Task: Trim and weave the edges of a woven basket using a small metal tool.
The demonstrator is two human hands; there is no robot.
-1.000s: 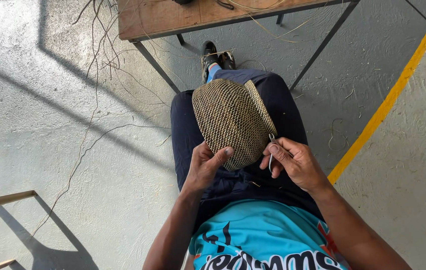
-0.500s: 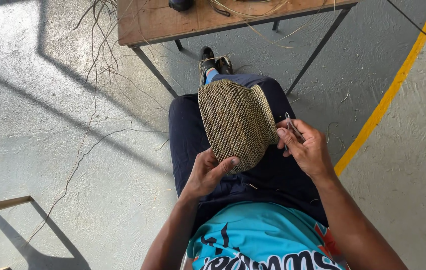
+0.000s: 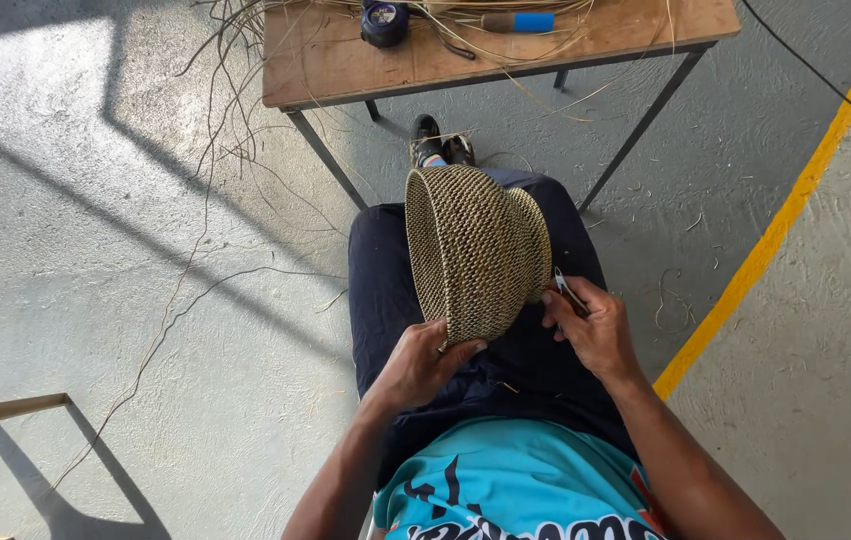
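Note:
A woven straw basket (image 3: 475, 250), tan with dark flecks, lies tilted on my lap with its open rim toward the left. My left hand (image 3: 423, 362) grips its lower edge from below. My right hand (image 3: 590, 328) touches the basket's right side and holds a small thin metal tool (image 3: 570, 293) between its fingers. My legs are in dark trousers, and a black shoe (image 3: 437, 143) shows beyond the basket.
A wooden table (image 3: 325, 60) on thin metal legs stands ahead, carrying loose straw strands, a dark tape roll (image 3: 383, 22) and a blue-handled tool (image 3: 517, 21). Long straw strands (image 3: 195, 270) trail across the grey floor at left. A yellow floor line (image 3: 775, 230) runs at right.
The basket has turned upright on my lap, its rim now facing left. My right hand moved up its right side with the tool; the view tipped toward the table.

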